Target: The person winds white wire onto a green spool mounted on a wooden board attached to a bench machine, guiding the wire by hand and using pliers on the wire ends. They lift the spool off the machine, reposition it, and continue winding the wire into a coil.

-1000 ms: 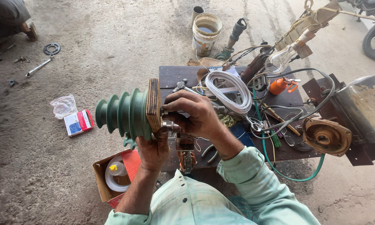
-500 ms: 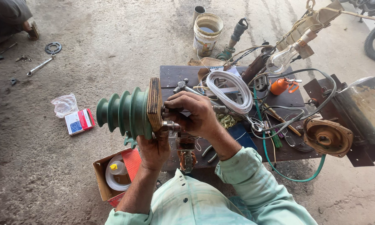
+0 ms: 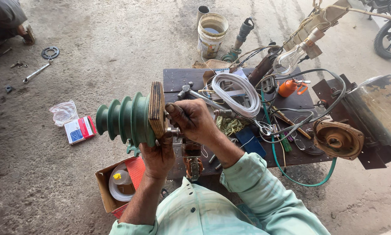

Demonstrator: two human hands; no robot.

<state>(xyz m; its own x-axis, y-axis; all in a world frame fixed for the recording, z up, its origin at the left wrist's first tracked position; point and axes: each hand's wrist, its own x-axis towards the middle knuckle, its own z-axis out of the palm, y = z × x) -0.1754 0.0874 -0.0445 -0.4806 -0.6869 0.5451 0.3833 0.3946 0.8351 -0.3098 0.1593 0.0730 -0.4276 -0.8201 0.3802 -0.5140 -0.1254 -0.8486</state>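
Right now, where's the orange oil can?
In the head view the orange oil can sits at the back right of the dark workbench, right of the white wire coil and just below the hanging clear bulb.

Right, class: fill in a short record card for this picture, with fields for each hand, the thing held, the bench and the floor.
Left hand: grips the part from below
Right hand: fingers on the wooden plate's face
Held thing: green stepped pulley fixed to a wooden plate
Bench: white wire coil, orange oil can
Floor: white bucket, spanner, cardboard box
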